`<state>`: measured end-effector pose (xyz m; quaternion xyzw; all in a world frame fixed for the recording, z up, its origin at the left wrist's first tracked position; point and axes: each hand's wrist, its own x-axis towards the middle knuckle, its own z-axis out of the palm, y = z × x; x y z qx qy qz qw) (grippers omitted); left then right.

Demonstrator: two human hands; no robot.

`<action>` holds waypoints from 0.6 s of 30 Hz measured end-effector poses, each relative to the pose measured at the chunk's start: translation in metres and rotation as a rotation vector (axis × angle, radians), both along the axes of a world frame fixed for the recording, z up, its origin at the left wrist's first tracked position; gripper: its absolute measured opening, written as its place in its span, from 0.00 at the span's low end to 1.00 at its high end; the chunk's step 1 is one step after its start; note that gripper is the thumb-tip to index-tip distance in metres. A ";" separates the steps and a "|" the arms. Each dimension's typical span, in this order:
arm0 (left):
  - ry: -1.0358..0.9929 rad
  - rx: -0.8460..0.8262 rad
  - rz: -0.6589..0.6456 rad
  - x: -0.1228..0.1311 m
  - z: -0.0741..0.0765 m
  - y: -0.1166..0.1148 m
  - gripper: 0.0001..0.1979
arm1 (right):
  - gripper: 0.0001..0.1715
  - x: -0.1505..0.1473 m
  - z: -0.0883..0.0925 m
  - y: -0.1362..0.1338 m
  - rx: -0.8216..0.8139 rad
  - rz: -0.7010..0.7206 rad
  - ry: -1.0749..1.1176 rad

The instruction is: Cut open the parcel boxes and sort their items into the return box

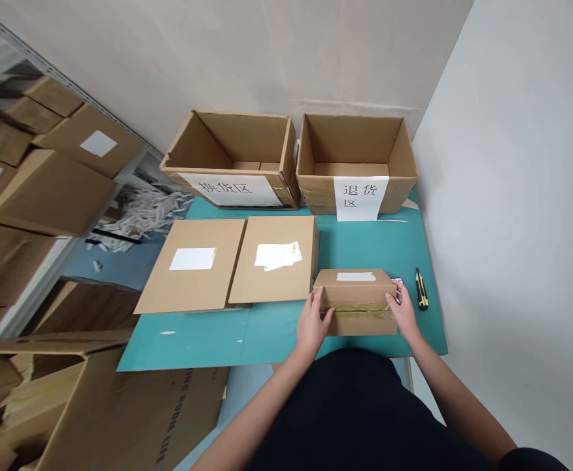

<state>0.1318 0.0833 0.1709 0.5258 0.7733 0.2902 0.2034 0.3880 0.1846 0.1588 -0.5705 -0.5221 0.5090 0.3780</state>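
Observation:
A small cardboard box (pixel 360 322) with shiny tape along its near side and a white label on top rests on the green table in front of me. My left hand (pixel 312 320) grips its left end, thumb on the near face. On the opposite end my right hand (pixel 402 313) holds the box with thumb and fingers. Behind that hand, a phone-like item (pixel 397 280) is partly hidden. To the right lies a yellow and black utility knife (pixel 421 289). Left of the small box sits a flat carton (pixel 277 284) with several white slips on it.
Another labelled carton (pixel 188 288) lies further left. Two open boxes with paper signs, a left one (pixel 227 118) and a right one (pixel 316 196), stand at the table's back. Shelves of boxes are at left, a large open carton (pixel 134 418) below them. A white wall (pixel 522 196) borders the right.

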 end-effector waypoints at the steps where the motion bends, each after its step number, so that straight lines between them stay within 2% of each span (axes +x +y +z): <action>1: 0.005 -0.006 -0.002 0.000 0.000 0.000 0.33 | 0.28 0.000 -0.002 -0.001 -0.001 0.001 -0.004; 11: 0.082 -0.066 -0.028 -0.003 -0.008 0.006 0.34 | 0.30 -0.001 -0.015 -0.001 0.017 0.004 -0.061; 18: 0.103 -0.083 -0.023 -0.004 -0.015 0.009 0.33 | 0.34 0.003 -0.032 0.002 0.009 0.016 -0.108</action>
